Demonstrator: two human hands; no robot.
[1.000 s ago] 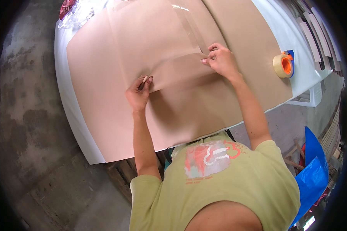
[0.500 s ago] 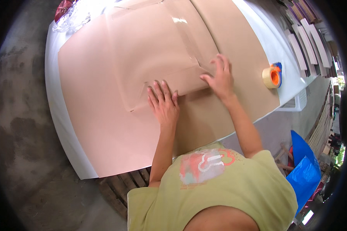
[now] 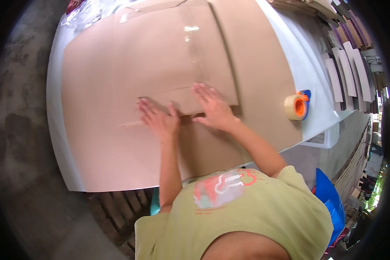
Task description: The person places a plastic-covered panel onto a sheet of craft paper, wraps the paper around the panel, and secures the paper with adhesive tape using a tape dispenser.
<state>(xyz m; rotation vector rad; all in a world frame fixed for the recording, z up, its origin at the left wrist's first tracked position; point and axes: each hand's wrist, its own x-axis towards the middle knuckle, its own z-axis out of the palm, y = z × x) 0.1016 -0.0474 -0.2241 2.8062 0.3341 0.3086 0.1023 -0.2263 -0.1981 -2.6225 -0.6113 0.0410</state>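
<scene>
A flat brown cardboard package (image 3: 160, 65), with shiny clear tape (image 3: 191, 28) along its right part, lies on a large brown cardboard sheet (image 3: 264, 82). Across its near edge runs a folded flap (image 3: 173, 96). My left hand (image 3: 158, 122) presses flat on the near edge, fingers spread. To its right, my right hand (image 3: 215, 109) rests with outstretched fingers on the same flap, thumb apart. Neither hand holds anything. A tape dispenser (image 3: 296, 106) with a tan roll, orange hub and blue frame stands at the right side of the sheet.
Under the sheet lies a white cover (image 3: 58, 130). Crumpled clear plastic (image 3: 89, 15) is at the far left corner. Stacked white and dark boards (image 3: 346, 71) stand at the far right. Wooden slats (image 3: 117, 203) show below the near edge, and a blue sheet (image 3: 327, 203) hangs at my right.
My right hand came down from above the package's right corner onto the flap, moving left. My left hand shifted slightly left. The near right corner now lies flatter.
</scene>
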